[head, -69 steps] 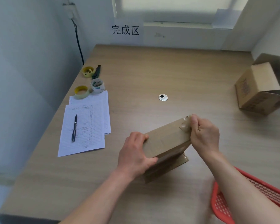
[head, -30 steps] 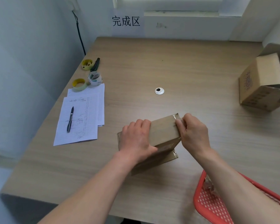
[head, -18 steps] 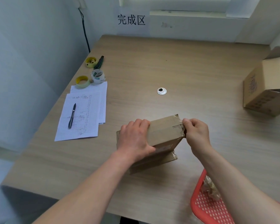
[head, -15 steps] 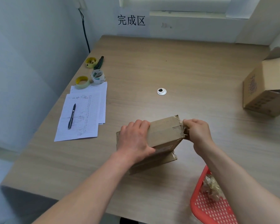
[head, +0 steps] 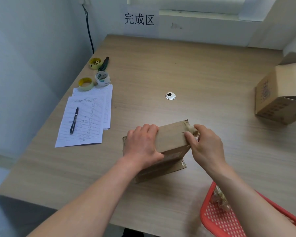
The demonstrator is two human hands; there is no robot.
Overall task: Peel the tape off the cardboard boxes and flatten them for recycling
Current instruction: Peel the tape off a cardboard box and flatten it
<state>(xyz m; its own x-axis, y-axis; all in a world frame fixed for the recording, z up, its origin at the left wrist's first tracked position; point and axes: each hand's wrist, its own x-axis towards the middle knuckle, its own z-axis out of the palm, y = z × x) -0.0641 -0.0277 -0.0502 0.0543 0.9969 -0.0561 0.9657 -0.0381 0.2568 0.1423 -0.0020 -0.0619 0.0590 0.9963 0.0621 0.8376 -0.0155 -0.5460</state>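
- Brown, light, stiff small cardboard box (head: 171, 139) is standing on the wooden desk (head: 161, 69), left hand (head: 141, 147) gripping it steady.
- Right hand (head: 206, 146) is pinching crumpled clear tape (head: 191, 130) at the corner, the best grip.

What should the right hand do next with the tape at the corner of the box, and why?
Probably keep pulling the tape along the box and away from the corner. The right hand pinches a crumpled end that is already lifted at the far right corner, while the left hand grips the box's left side and steadies it on the table.
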